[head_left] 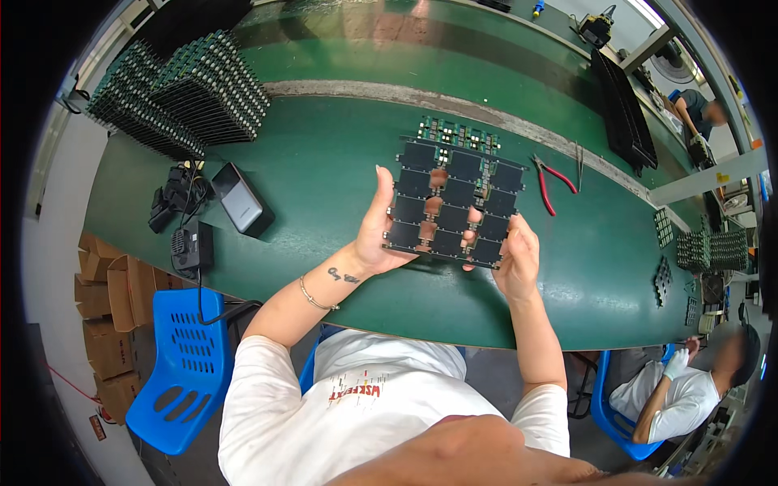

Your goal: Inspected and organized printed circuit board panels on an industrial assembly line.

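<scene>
Between my two hands is a circuit board panel (459,193), a grid of black rectangular boards joined by narrow strips with gaps. My left hand (378,231) grips its left edge, thumb up along the side and fingers underneath. At the lower right corner my right hand (517,257) holds the panel, its fingertips showing through the gaps. Just beyond it, partly covered, lies another panel (459,135) with green surface and small pale components. Red-handled pliers (557,176) rest to the right of the panel, with tweezers (579,166) beside them.
Tall stacks of circuit panels (212,85) stand at the far left of the green table (324,146). Nearer are a power bank (241,199) and black adapters with cables (191,243). A blue chair (188,356) is at left. Another person (677,389) sits at right, near more panels (713,249).
</scene>
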`<state>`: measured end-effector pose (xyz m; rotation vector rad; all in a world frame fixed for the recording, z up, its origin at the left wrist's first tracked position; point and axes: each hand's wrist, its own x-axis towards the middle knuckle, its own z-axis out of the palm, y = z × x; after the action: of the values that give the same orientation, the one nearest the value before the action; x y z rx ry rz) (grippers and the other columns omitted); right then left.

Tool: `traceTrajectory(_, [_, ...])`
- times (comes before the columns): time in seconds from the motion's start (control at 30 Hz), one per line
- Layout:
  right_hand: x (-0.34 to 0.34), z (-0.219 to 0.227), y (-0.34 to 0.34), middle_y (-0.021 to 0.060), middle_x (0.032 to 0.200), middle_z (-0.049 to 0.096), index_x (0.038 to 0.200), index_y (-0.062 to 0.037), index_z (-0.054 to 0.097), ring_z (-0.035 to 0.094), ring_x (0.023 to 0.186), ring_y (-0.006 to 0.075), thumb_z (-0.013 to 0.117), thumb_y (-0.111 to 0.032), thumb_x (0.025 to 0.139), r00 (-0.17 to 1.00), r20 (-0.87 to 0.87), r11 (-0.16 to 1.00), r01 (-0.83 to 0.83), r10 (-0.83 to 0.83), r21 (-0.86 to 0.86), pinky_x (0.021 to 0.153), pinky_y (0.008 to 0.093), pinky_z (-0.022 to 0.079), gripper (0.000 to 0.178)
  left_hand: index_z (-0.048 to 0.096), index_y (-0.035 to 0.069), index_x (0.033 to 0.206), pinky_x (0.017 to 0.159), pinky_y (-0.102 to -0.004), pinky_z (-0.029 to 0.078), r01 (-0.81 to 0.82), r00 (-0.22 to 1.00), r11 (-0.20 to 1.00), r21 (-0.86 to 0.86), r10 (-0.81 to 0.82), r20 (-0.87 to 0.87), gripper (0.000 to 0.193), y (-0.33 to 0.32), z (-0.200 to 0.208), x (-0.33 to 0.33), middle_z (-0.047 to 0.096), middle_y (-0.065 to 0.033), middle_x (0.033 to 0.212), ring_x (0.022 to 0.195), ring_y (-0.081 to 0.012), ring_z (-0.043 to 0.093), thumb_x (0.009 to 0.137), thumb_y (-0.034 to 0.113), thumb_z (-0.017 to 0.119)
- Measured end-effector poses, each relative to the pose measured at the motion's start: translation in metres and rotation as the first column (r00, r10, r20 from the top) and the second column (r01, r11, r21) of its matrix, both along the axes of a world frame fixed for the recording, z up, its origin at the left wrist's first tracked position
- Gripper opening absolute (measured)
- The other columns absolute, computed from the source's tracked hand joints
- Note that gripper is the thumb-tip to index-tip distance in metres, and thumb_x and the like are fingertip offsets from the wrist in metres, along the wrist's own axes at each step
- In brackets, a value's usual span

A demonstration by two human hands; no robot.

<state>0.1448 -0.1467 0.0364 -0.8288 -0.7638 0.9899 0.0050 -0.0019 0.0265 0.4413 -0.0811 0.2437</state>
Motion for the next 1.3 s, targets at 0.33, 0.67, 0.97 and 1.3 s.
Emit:
traceTrajectory(0.33, [0.002,-0.007,-0.003,0.0231,0.111,0.057,0.123,0.0056,0.04,0.063,0.085,0.0274,0.049,-0.028,0.09,1.0,0.013,0.999,0.002,-0.002,0.033,0.051,0.0361,0.057,0.047,0.035,0.018,0.136,0.091,-0.0471,0.046,0.005,0.997,0.996,0.094,-0.012,0.083,0.081,-0.004,0.004,0.001,0.053,-0.023,0.123,0.106,-0.0354,0.058,0.082,0.076,0.019])
traceTrajectory(0.67, [0.005,-0.013,-0.004,0.0232,0.112,0.058,0.125,0.0055,0.042,0.064,0.084,0.0276,0.05,-0.03,0.09,0.997,-0.079,0.998,-0.022,0.026,0.053,0.068,0.0348,0.056,0.05,0.036,0.018,0.135,0.093,-0.0493,0.045,-0.009,1.0,0.991,0.137,0.007,0.015,0.085,-0.005,-0.002,-0.004,0.052,-0.0236,0.124,0.108,-0.0363,0.056,0.078,0.079,0.019])
traceTrajectory(0.97, [0.005,-0.011,-0.002,0.0228,0.109,0.059,0.125,0.0064,0.041,0.064,0.08,0.0244,0.051,-0.033,0.089,0.989,-0.148,1.0,-0.003,0.006,0.021,0.06,0.0315,0.055,0.054,0.032,0.014,0.138,0.092,-0.0419,0.048,-0.028,0.998,0.984,0.176,0.019,0.053,0.081,-0.006,0.006,-0.003,0.054,-0.019,0.123,0.105,-0.0299,0.06,0.084,0.073,0.017])
traceTrajectory(1.3, [0.006,-0.015,0.002,0.0206,0.104,0.062,0.126,0.0057,0.041,0.064,0.073,0.0186,0.048,-0.038,0.092,0.927,-0.374,0.999,-0.033,0.018,-0.033,0.042,0.0252,0.051,0.056,0.033,0.019,0.138,0.097,-0.0499,0.042,-0.041,0.997,0.98,0.193,0.051,-0.049,0.082,-0.009,0.009,-0.002,0.051,-0.0206,0.127,0.109,-0.036,0.056,0.08,0.077,0.025])
